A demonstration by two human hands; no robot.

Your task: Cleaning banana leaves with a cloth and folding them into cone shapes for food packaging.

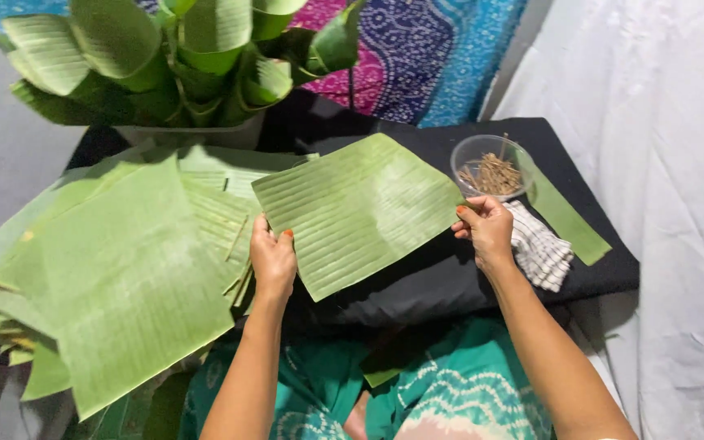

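A rectangular piece of green banana leaf [360,210] is held flat above a black padded surface [466,269]. My left hand [272,259] grips its left edge, thumb on top. Its right edge is pinched by my right hand [485,228]. Both hands sit at about the same height, on opposite sides of the leaf piece.
A stack of large banana leaf sheets [116,269] lies to the left. Rolled leaves [181,57] stand in a container at the back. A clear bowl of small sticks [492,167], a checked cloth [541,253] and a narrow leaf strip [568,218] lie to the right. White fabric covers the right side.
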